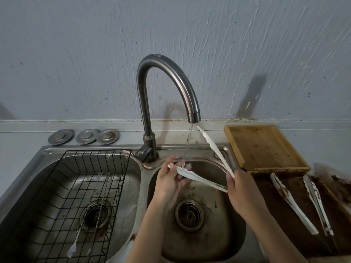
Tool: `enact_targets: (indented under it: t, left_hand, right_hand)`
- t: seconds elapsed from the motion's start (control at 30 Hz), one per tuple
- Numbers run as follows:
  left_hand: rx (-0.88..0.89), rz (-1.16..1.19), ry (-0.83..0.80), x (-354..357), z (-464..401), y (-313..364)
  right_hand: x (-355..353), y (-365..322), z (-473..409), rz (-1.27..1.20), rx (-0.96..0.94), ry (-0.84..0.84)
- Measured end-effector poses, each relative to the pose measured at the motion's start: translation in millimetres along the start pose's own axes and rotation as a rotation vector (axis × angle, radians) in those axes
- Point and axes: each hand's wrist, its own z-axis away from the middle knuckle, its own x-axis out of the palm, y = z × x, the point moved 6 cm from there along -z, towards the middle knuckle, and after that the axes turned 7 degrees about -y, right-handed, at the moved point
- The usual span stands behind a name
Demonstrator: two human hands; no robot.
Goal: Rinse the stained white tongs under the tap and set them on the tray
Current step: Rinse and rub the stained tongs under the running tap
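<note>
White tongs (212,149) are spread in a V over the right sink basin (207,242). My right hand (245,192) grips their hinge end. My left hand (171,179) holds the tip of the lower arm, and water from the curved tap (171,76) runs onto that tip. The upper arm points up toward the spout. A bare wooden tray (264,147) sits on the counter to the right of the sink.
Two more stained white tongs (292,204) (317,204) lie on a brown-smeared board at the right. The left basin holds a black wire rack (79,196) with two long thin utensils. Three metal sink plugs (83,136) rest behind the left basin.
</note>
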Motion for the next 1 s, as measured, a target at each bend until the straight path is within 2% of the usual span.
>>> enact_targets:
  t: [0.1, 0.3, 0.4, 0.6, 0.67, 0.83, 1.0]
  left_hand:
    - [-0.007, 0.025, 0.017, -1.1, -1.8, -6.7]
    - [-0.025, -0.225, 0.051, -13.5, -9.0, -7.1]
    - [-0.037, -0.312, 0.066, -17.2, -10.1, -8.0]
    - [0.177, -0.189, 0.155, -14.4, -9.1, 1.3]
    - [0.261, -0.214, 0.165, -9.6, -7.5, 6.8]
    - [0.329, -0.114, 0.025, 15.5, -7.6, 7.6]
    - [0.227, -0.193, -0.104, 30.4, -1.0, -12.8]
  right_hand:
    - [8.6, 10.7, -1.6, -0.068, 0.045, -0.073]
    - [6.2, 20.4, -4.0, -0.324, 0.042, -0.064]
    - [2.4, 16.9, -4.1, -0.377, -0.002, -0.043]
    - [-9.0, -7.5, 5.7, -0.389, -0.155, 0.052]
    - [-3.1, -9.9, 7.7, -0.501, -0.132, 0.023]
    - [14.6, -11.4, 4.7, -0.684, -0.038, 0.006]
    - [25.2, -26.7, 3.8, -0.802, -0.049, -0.022]
